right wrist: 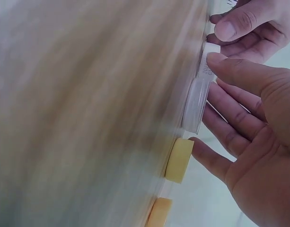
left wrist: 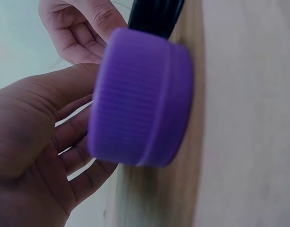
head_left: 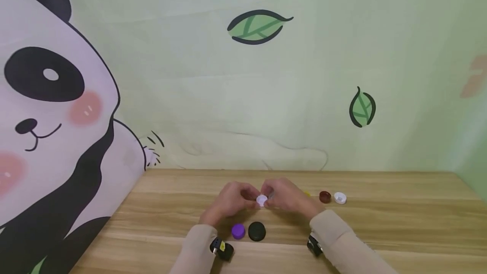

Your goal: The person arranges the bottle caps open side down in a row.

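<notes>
Between my two hands is a small white bottle cap [head_left: 261,200], close to the table. My right hand [head_left: 286,198] pinches it, with the thumb on its near side in the right wrist view. My left hand [head_left: 231,200] holds it from the other side, thumb and index fingertips right at its rim. A clear cap [right wrist: 196,106] stands beside the white one, close to my right fingers. Beyond it, a yellow cap [right wrist: 180,161] sits near my right little finger. In the left wrist view, a large purple cap [left wrist: 135,99] hides the left fingertips.
A black cap [head_left: 256,231] lies beside the purple one, between my forearms. To the right of my hands are a dark red cap [head_left: 325,197] and another white cap [head_left: 340,198]. An orange cap [right wrist: 159,213] shows low in the right wrist view. A panda-printed cloth backs the wooden table [head_left: 399,219].
</notes>
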Motion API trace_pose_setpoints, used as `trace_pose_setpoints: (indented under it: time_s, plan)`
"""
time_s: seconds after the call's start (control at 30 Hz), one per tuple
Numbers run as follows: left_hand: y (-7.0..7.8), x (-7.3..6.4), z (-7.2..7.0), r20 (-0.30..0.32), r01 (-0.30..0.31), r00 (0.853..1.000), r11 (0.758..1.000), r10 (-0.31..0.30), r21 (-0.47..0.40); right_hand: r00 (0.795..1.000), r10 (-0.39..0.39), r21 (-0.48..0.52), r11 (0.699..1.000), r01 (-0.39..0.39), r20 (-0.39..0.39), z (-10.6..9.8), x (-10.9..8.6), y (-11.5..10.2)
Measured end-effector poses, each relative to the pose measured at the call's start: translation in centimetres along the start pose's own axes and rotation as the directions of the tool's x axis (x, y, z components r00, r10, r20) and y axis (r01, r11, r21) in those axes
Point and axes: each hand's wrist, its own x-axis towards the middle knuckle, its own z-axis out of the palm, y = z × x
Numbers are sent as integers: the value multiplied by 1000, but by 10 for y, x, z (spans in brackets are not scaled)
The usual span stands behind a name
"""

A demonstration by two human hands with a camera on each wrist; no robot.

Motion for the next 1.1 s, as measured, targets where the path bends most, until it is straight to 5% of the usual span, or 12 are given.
trace_pose_setpoints:
  time_s: [0.5, 0.8, 1.1]
  plan:
    - [10, -7, -6, -73, -81, 994, 995, 85, 55, 996, -1, 120, 993, 12, -87, -8, -15, -3]
    - [19, -10, -7, -91, -77, 993, 995, 82, 61, 990, -2, 135, 991, 20, -138, -14, -28, -6]
    - [27, -10, -7, -105, -177, 978, 983, 181, 44, 987, 21, 224, 974, 15, -156, -16, -37, -7]
